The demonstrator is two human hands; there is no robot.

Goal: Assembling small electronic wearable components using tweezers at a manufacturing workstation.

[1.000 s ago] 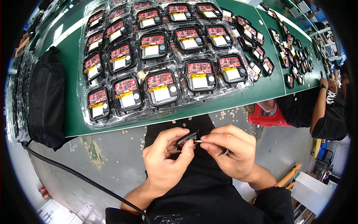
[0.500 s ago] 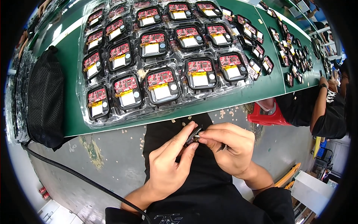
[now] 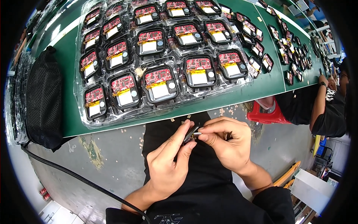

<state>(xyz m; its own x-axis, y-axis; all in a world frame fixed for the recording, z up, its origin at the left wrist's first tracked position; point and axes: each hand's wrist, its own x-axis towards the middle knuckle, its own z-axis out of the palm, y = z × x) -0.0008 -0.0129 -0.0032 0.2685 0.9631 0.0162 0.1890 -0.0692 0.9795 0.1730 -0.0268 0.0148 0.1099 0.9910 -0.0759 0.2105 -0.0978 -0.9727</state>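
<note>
Small dark part (image 3: 191, 134) pinched between left hand (image 3: 167, 164) and right hand (image 3: 227, 147) over lap, long axis tilted up-right, below bench (image 3: 67, 63) edge; both equally near.

Both hands, left (image 3: 167, 164) and right (image 3: 227, 143), pinch small dark part (image 3: 191, 134) below green table (image 3: 71, 71) edge.

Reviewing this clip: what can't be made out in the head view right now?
- Small dark part between both hands: mostly covered by the left hand and right hand; its kind is unclear.
- Trays of red circuit boards: top rows cut off by the fisheye rim.
- Co-worker's forearm: their work too small to make out.
</note>
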